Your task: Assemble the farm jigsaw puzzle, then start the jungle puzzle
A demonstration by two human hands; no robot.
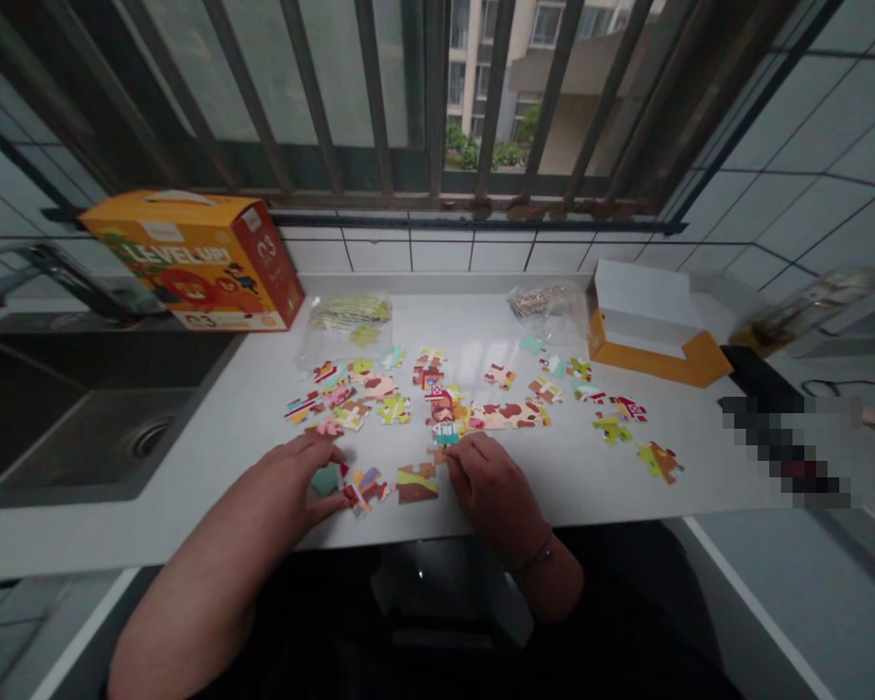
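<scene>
Clearly, your left hand [292, 486] has thumb and forefinger apart around puzzle pieces [366, 489] near the counter's [262, 544] front edge. Your right hand's [497, 491] fingers curl, touching a brown piece [438, 455] below the farmer figure [444, 418]; whether they pinch it, you can't tell. The joined cow pieces [510, 415] lie just beyond.

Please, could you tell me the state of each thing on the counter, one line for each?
Orange cardboard "LEVEL UP!" box: upright, top closed
Orange-and-white cardboard box: open
Clear plastic bag with green contents: lying, seal unclear
Clear plastic bag with brown contents: lying, seal unclear
Brown-spotted cow puzzle pieces: joined
Green-and-brown puzzle piece at far right: loose
</scene>
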